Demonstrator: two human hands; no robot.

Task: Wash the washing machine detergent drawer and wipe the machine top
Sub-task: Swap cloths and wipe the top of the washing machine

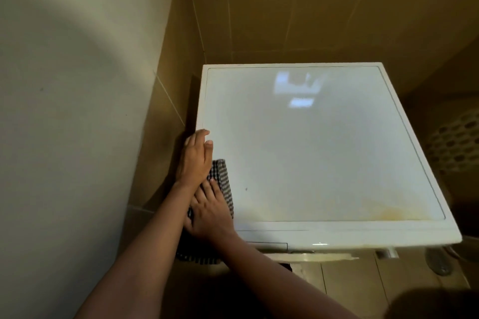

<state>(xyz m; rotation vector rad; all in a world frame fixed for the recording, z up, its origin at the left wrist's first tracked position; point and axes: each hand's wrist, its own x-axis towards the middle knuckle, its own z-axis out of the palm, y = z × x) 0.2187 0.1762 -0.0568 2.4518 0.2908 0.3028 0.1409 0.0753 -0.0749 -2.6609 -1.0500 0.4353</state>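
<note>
The white washing machine top [318, 150] fills the middle of the head view, with a yellowish stain along its front right edge. A dark checked cloth [222, 181] lies on the top's front left corner and hangs over the front. My right hand [210, 215] presses flat on the cloth with straight fingers. My left hand [195, 158] rests on the left edge of the top just beyond, its fingers relaxed and partly over the cloth. The detergent drawer front [269, 245] shows just under the top's front lip.
A pale wall [77, 111] stands close on the left, and tan tiled walls [311, 8] close the corner behind. A perforated laundry basket [456, 145] sits to the right. A floor drain [438, 261] lies low at the right.
</note>
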